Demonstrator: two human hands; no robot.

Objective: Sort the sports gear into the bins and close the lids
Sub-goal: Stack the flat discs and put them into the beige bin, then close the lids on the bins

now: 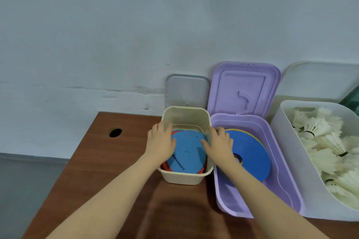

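Your left hand [160, 141] has fingers fairly straight, spread over the left rim of the cream bin [184, 177], thumb touching the edge of the blue disc [187, 151] inside. Your right hand [219, 144] lies the same way on the bin's right rim, fingers relaxed and reaching twd the disc's right edge; can't tell if either hand actually pinches it. The disc sits tilted in the cream bin w/ an orange-red piece [167, 167] showing under its near-left edge. Behind the cream bin its grey lid [187, 91] stands vs the wall. Just right of the cream bin, touching, is the purple bin [258, 196], lid [244, 89] up, w/ blue and yellow discs [250, 149] inside. Further right of it, the white bin [291, 163] holds shuttlecocks [326, 141]. All on the brown table [108, 161], w/ a cable hole [115, 132] well left of the cream bin
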